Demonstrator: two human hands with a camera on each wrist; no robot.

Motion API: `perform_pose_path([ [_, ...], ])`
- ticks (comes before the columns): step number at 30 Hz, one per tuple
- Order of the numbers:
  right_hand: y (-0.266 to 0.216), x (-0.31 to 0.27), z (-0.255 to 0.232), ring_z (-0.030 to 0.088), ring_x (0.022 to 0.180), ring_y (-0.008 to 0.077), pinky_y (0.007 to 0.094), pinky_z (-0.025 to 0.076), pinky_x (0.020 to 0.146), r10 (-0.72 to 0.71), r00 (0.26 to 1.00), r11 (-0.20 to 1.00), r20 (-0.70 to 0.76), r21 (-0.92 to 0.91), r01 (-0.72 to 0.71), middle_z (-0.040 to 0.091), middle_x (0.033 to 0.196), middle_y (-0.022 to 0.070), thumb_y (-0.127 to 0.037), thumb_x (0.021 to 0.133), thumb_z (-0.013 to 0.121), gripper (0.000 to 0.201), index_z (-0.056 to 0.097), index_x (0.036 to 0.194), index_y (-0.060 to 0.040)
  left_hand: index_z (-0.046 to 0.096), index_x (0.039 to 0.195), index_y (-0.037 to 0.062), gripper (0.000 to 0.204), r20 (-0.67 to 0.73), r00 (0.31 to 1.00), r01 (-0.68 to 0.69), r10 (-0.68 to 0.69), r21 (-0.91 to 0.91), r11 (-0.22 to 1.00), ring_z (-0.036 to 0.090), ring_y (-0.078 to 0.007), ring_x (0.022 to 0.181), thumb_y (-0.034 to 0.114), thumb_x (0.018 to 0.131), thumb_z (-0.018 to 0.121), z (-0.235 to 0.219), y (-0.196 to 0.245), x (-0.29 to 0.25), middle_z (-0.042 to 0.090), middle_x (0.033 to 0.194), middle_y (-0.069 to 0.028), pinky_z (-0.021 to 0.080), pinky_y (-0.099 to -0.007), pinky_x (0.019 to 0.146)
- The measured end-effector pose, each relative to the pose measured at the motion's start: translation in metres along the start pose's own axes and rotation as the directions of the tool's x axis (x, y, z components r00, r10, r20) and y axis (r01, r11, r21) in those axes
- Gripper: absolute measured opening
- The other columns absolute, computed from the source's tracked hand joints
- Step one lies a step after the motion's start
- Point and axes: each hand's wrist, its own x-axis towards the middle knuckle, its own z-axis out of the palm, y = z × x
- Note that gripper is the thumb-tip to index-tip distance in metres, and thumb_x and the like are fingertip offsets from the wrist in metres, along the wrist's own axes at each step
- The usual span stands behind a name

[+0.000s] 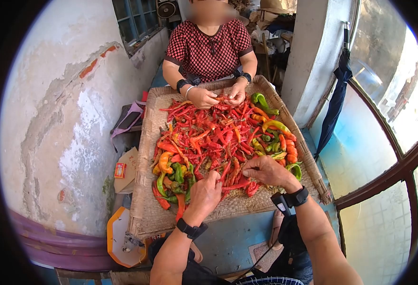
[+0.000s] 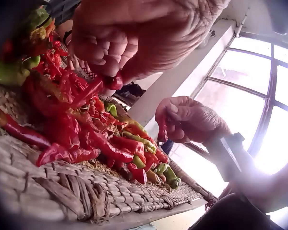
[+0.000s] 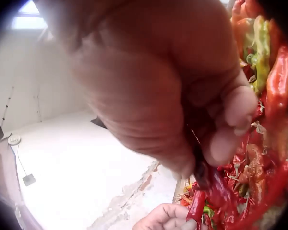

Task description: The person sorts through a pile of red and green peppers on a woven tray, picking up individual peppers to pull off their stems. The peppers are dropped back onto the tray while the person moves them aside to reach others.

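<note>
A broad woven tray [image 1: 145,199] holds a heap of wrinkled red chili peppers [image 1: 213,135]. Over its near edge, my left hand [image 1: 205,194] pinches a red chili pepper [image 2: 116,81], most of it hidden by the fingers. My right hand [image 1: 269,171] is a little to the right, thumb and fingers pinching another red chili pepper [image 2: 162,128] that hangs downward in the left wrist view. Green and orange peppers [image 1: 165,166] lie left of my left hand. More green peppers [image 1: 278,126] line the tray's right side.
Across the tray sits another person [image 1: 209,52], both hands [image 1: 203,98] at the far chili peppers. A folded umbrella [image 1: 336,95] hangs by the window on the right. An orange-rimmed container [image 1: 123,237] stands below the tray's left corner, near a peeling wall [image 1: 71,118].
</note>
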Motion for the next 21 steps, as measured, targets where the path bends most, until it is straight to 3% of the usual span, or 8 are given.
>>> perform_pose_path([
  [3,0.002,0.002,-0.011,0.060,0.069,0.0150,0.0310,0.049,0.065,0.028,0.955,0.984,0.295,-0.178,0.027,0.065,0.076,0.0089,-0.016,0.088,0.064,0.016,0.066,0.093,-0.0012,0.050,0.095,0.0056,0.017,-0.104,0.994,0.003,-0.024,-0.200,0.980,0.063,-0.0373,0.072,0.007,0.083,0.062,0.000,-0.003,0.001,0.063,0.078,-0.0175,0.049,-0.0442,0.061],
  [6,0.014,0.011,-0.006,0.059,0.058,0.0186,0.0339,0.049,0.058,-0.025,0.997,0.976,0.078,-0.215,0.042,0.063,0.068,0.0132,-0.012,0.083,0.062,0.012,0.066,0.083,0.0002,0.051,0.102,0.0010,0.019,-0.213,0.976,-0.032,-0.047,-0.352,0.936,0.061,-0.0162,0.064,0.005,0.086,0.061,0.004,-0.012,0.006,0.062,0.074,-0.0100,0.048,-0.0297,0.059],
  [7,-0.005,0.014,-0.003,0.058,0.062,0.0142,0.0328,0.049,0.059,0.096,0.992,0.990,-0.083,-0.091,-0.104,0.061,0.069,0.0109,-0.011,0.086,0.062,0.013,0.066,0.090,0.0002,0.049,0.109,0.0004,0.024,-0.139,0.983,0.042,-0.120,-0.468,0.883,0.056,-0.0114,0.061,0.005,0.088,0.059,0.004,-0.015,0.009,0.061,0.076,-0.0057,0.047,-0.0256,0.058],
  [9,0.001,0.026,0.008,0.060,0.072,0.0149,0.0318,0.051,0.065,0.039,0.922,0.968,-0.384,0.245,0.061,0.064,0.083,0.0127,-0.016,0.092,0.060,0.035,0.056,0.120,0.0047,0.046,0.121,-0.0002,0.032,-0.058,0.980,0.117,-0.191,-0.612,0.783,0.054,-0.0081,0.064,0.009,0.091,0.057,-0.003,-0.010,0.009,0.060,0.084,-0.0047,0.048,-0.0229,0.059],
  [12,-0.002,0.029,0.027,0.063,0.075,0.0181,0.0325,0.052,0.069,-0.087,0.877,0.990,-0.473,0.057,0.129,0.066,0.088,0.0153,-0.021,0.092,0.062,0.046,0.051,0.124,0.0090,0.046,0.126,0.0002,0.035,-0.007,0.970,0.173,-0.243,-0.679,0.713,0.055,-0.0075,0.069,0.010,0.093,0.055,-0.007,-0.005,0.012,0.060,0.089,-0.0046,0.048,-0.0232,0.062],
  [13,-0.005,0.024,0.030,0.065,0.078,0.0212,0.0347,0.052,0.071,0.032,0.968,0.998,-0.251,0.057,-0.018,0.067,0.088,0.0157,-0.026,0.089,0.067,0.046,0.055,0.121,0.0043,0.047,0.123,0.0006,0.033,0.033,0.974,0.176,-0.223,-0.731,0.660,0.055,-0.0075,0.070,0.010,0.093,0.055,-0.004,-0.006,0.014,0.060,0.089,-0.0043,0.048,-0.0232,0.063],
  [16,-0.005,0.017,0.056,0.065,0.076,0.0221,0.0370,0.051,0.070,-0.022,0.996,0.995,0.089,0.095,0.014,0.066,0.082,0.0152,-0.029,0.085,0.070,0.042,0.059,0.114,-0.0008,0.052,0.114,0.0027,0.024,0.107,0.975,0.200,-0.194,-0.802,0.563,0.057,-0.0077,0.072,0.011,0.093,0.057,0.001,-0.009,0.018,0.060,0.091,-0.0033,0.049,-0.0231,0.066],
  [21,-0.010,0.007,0.047,0.063,0.073,0.0196,0.0371,0.049,0.067,0.036,0.989,0.999,0.147,-0.032,-0.032,0.065,0.077,0.0140,-0.023,0.082,0.072,0.029,0.062,0.096,-0.0010,0.056,0.106,0.0042,0.018,0.191,0.976,0.216,-0.105,-0.781,0.586,0.057,-0.0081,0.075,0.017,0.093,0.059,-0.003,-0.005,0.013,0.060,0.086,-0.0016,0.049,-0.0240,0.066],
])
